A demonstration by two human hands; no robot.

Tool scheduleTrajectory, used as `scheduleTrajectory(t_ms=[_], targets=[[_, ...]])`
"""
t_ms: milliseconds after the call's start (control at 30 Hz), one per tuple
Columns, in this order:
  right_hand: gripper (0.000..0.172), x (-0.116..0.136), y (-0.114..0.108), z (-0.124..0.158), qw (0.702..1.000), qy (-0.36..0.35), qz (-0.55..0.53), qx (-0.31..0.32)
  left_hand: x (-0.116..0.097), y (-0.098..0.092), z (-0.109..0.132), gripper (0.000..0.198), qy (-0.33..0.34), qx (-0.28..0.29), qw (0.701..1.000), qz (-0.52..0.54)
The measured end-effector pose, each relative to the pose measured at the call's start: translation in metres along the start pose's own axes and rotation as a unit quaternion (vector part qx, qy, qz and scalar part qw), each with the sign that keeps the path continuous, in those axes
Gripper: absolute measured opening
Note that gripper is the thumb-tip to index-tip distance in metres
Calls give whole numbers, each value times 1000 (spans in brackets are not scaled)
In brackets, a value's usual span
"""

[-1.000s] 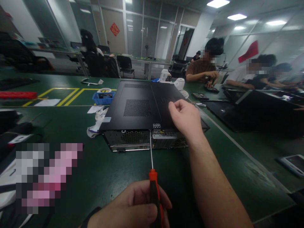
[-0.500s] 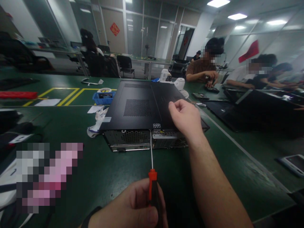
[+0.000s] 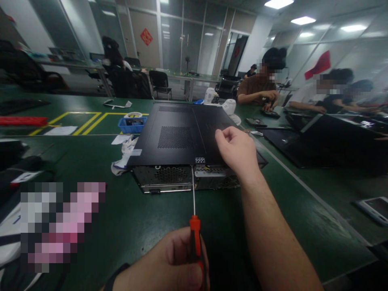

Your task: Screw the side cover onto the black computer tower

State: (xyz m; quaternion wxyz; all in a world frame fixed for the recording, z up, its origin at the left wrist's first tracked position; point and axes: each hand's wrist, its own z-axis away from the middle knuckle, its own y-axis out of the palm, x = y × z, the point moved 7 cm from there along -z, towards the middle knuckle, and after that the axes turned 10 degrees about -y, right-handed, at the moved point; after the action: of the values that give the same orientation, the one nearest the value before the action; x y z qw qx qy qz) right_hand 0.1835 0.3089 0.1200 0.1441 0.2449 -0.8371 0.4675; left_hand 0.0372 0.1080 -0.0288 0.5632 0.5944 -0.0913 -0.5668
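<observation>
A black computer case (image 3: 178,121) lies flat on the green table, its vented rear panel facing me. My left hand (image 3: 182,260) is wrapped round the red and black handle of a screwdriver (image 3: 195,226). The screwdriver's metal shaft points away from me, and its tip meets the upper edge of the rear panel near the middle. My right hand (image 3: 238,149) rests on the right part of the case's top with its fingers curled in; whether anything is between them is hidden.
A blue bin (image 3: 131,125) with small parts stands left of the case. White cloth (image 3: 123,159) lies beside it. At the right are a black panel (image 3: 285,147) and a phone-like device (image 3: 374,210). People sit behind the table.
The screwdriver's handle has turned slightly in my left hand, with its tip at the same spot. My right hand has stayed in place.
</observation>
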Motion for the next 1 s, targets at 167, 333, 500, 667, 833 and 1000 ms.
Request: scheduleTrajectory(t_ms=[167, 333, 500, 667, 833, 1000], targets=[[35, 0, 0, -1, 1000, -1, 1, -2, -2, 3, 2, 37, 7, 8, 1000, 7], [35, -3, 0, 0, 1000, 4, -3, -1, -5, 12, 5, 40, -15, 29, 999, 34], [35, -3, 0, 0, 1000, -2, -2, -3, -5, 11, 6, 33, -1, 19, 999, 26], [35, 0, 0, 0, 1000, -6, 2, -2, -5, 11, 3, 40, 8, 29, 999, 18], [36, 0, 0, 0, 1000, -10, 1, -5, -4, 6, 3, 40, 7, 11, 1000, 9], [35, -1, 1, 0, 1000, -9, -3, -4, -5, 10, 6, 39, -18, 32, 999, 35]])
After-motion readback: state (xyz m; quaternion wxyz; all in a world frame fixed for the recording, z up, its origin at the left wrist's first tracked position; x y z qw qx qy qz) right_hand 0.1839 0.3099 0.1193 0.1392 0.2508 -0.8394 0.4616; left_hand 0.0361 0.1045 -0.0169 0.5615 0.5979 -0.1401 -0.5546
